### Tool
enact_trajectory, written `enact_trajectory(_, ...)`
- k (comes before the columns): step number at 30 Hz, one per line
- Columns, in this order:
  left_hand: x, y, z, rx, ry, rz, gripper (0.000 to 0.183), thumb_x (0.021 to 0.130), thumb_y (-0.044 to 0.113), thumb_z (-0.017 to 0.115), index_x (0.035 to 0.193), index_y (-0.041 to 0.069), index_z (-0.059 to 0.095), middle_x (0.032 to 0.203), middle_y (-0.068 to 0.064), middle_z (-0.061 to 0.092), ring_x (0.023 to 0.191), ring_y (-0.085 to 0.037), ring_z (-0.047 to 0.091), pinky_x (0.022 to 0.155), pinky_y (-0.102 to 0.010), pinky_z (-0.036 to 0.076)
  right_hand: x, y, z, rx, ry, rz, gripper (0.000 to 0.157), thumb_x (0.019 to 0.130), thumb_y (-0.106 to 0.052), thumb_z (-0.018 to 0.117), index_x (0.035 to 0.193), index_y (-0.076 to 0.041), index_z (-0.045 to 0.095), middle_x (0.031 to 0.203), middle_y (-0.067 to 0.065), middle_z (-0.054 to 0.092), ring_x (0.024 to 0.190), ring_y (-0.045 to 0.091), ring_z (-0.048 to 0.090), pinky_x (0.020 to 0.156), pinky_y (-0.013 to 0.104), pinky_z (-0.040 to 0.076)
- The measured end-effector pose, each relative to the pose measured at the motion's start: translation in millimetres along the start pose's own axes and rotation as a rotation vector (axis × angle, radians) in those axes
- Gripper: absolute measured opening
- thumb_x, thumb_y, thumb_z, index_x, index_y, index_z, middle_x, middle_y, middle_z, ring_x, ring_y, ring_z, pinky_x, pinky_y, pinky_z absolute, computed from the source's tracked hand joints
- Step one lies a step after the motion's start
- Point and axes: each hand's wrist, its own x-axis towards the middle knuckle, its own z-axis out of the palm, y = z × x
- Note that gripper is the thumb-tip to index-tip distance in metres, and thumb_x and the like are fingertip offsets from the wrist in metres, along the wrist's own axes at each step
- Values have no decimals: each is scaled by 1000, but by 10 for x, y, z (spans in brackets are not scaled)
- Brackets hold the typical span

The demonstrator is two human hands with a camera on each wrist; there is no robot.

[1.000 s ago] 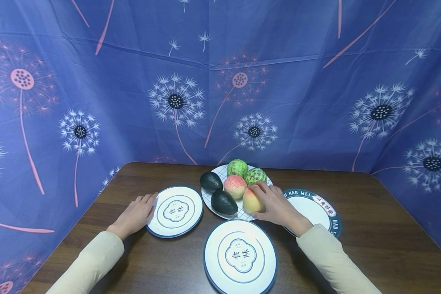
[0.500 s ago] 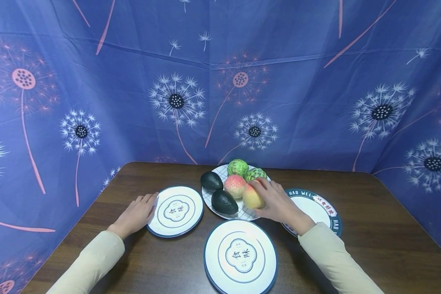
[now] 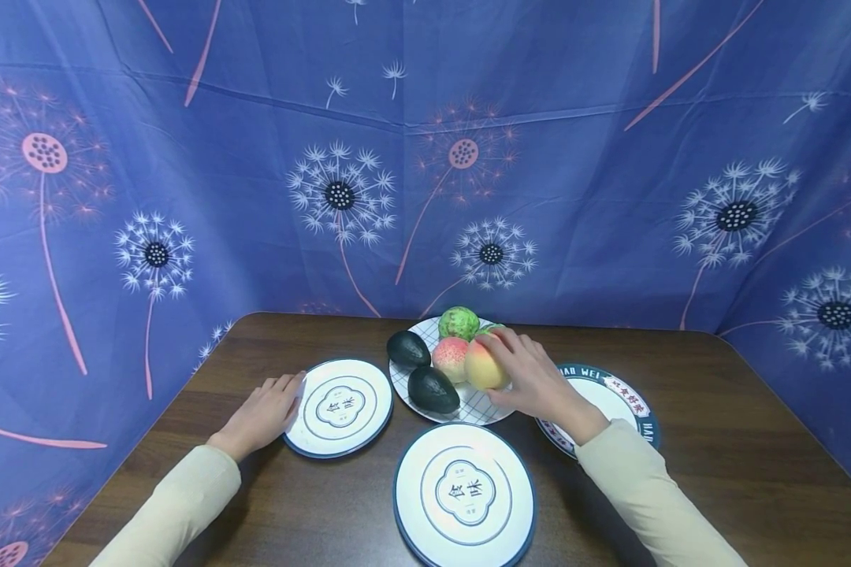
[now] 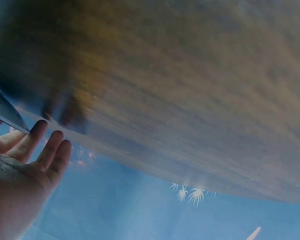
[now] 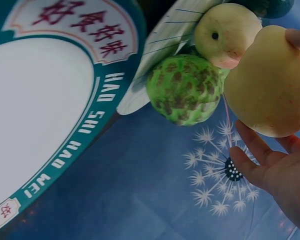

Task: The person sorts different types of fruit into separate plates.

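Observation:
My right hand holds a yellow-pink peach between thumb and fingers, over the right side of a white plate with a grid pattern. In the right wrist view the same peach is raised beside a second peach and a green sugar apple. On the grid plate lie two dark avocados, the pink peach and two green sugar apples, one largely hidden. My left hand rests with extended fingers at the left rim of a blue-rimmed white plate.
Another blue-rimmed white plate stands at the front centre. To the right, under my right forearm, lies a plate with a lettered teal rim. The brown wooden table ends at a blue dandelion-print cloth behind.
My right hand has lifted the peach slightly up and away from the grid plate; it now covers more of the right sugar apple. The left hand stays at its plate's rim.

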Motion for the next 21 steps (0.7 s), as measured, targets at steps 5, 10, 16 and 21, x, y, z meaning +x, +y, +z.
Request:
enact_trajectory(5, -1, -1, 5, -1, 9, 6, 48, 92, 19, 49, 133, -4, 39, 124, -22, 51, 112, -39, 49, 92, -54, 42, 70, -35, 9, -5, 25, -33, 81, 62, -29, 81, 132, -18, 42, 128, 9, 44, 103, 29, 49, 88, 49, 43)
enact_trajectory(10, -5, -8, 12, -5, 19, 14, 48, 92, 18, 48, 133, -5, 39, 124, -22, 51, 112, -40, 50, 92, -54, 42, 137, -83, 20, 2, 42, -59, 81, 61, -28, 81, 132, -17, 43, 130, 9, 44, 105, 30, 49, 88, 48, 44)
enact_trajectory(16, -9, -10, 14, -8, 16, 13, 48, 92, 18, 48, 134, -4, 39, 125, -22, 51, 112, -39, 49, 92, -54, 42, 214, -151, 35, 23, 61, -85, 80, 63, -32, 80, 132, -16, 43, 130, 10, 44, 106, 29, 48, 88, 48, 44)
enact_trajectory(21, -3, -6, 10, -5, 13, 12, 48, 92, 18, 48, 134, -4, 39, 125, -22, 51, 112, -39, 49, 93, -54, 42, 275, -217, 48, 43, 82, -110, 79, 63, -32, 79, 132, -17, 43, 128, 9, 46, 106, 30, 49, 88, 50, 43)
